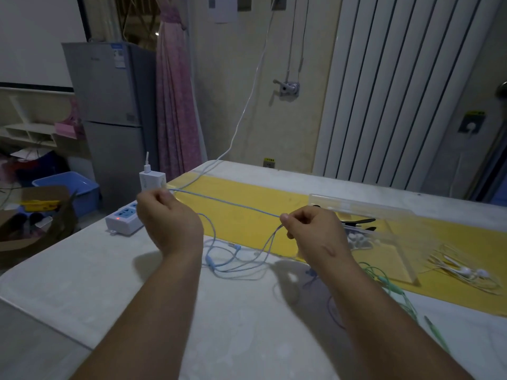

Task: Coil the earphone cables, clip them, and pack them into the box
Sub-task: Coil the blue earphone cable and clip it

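A light-blue earphone cable [227, 203] is stretched taut above the table between my two hands. My left hand [164, 215] pinches one end of the span, my right hand [310, 226] pinches the other. The rest of the blue cable hangs down and lies in loose loops on the table beneath. A clear plastic box [365, 212] with its lid open stands on the yellow mat [247, 198] behind my right hand; black clips [359, 223] and white earbuds lie inside it. Green earphones [389, 286] and white earphones [463, 272] lie at the right.
A white power strip [123, 219] with a charger [152, 181] sits at the table's left edge, a white cord running up to the wall. A purple cable [333, 311] lies under my right forearm. A cardboard box and blue bin stand on the floor at left.
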`<state>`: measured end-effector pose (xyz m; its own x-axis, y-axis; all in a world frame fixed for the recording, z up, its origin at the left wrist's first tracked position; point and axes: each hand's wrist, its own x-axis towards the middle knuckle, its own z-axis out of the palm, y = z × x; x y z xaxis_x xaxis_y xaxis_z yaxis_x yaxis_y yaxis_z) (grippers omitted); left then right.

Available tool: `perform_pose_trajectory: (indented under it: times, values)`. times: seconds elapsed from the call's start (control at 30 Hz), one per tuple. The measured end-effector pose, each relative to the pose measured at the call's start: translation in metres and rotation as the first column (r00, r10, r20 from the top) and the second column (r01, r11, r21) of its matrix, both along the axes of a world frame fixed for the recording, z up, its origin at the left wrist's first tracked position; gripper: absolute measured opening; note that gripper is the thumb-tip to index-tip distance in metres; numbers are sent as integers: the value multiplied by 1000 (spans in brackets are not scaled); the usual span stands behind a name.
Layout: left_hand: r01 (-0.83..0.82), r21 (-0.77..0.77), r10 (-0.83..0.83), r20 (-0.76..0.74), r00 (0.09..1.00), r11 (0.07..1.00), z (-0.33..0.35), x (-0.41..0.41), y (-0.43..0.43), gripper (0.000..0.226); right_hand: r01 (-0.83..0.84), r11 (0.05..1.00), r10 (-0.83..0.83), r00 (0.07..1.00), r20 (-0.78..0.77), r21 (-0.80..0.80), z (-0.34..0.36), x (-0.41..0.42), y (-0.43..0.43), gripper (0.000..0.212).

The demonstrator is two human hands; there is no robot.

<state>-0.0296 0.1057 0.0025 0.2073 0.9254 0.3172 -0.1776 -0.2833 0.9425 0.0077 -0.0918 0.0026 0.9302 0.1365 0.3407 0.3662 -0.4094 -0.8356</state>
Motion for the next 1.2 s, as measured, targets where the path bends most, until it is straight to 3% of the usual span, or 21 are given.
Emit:
perform_pose_trajectory:
  times: [0.13,0.23,0.3,0.37,0.57,0.67,0.77,0.87,0.97,1.1,1.2]
  values:
    - [-17,117,38,-182,982,993,-3,1,-1,13,-21,998,19,999,45,51,4,-4,2,23]
    - [-18,266,96,-284,954,964,-4,-1,-6,41,-60,996,57,997,51,68,3,-5,4,22]
    - [19,409,112,-294,949,912,-4,-4,-12,58,-67,997,64,996,64,37,2,-6,5,22]
    - [44,525,136,-301,944,850,-6,-5,-19,58,-57,998,58,994,89,-5,1,-6,5,21]
    - [33,692,174,-228,958,721,-7,-4,-25,60,-21,998,28,990,137,-53,-1,-4,6,21]
    - [34,715,153,-196,969,698,-6,-3,-31,59,-5,998,14,991,135,-64,-1,-6,6,19]
    - [129,766,-18,-151,988,630,-7,-1,-29,58,-5,997,15,991,135,-77,-1,-7,6,18]
    - [348,792,-223,-271,936,501,-12,7,-27,54,-37,993,51,990,128,-112,-2,-8,8,16]
    - [463,767,-243,-394,886,444,-19,10,-26,30,-66,993,80,986,147,-95,-2,-8,9,15]
    - [467,757,-244,-398,884,458,-19,13,-23,25,-102,994,107,985,137,-44,0,-10,9,16]
    - [414,723,-323,-271,907,554,-16,12,-20,17,-100,994,103,989,104,-35,-1,-11,11,16]
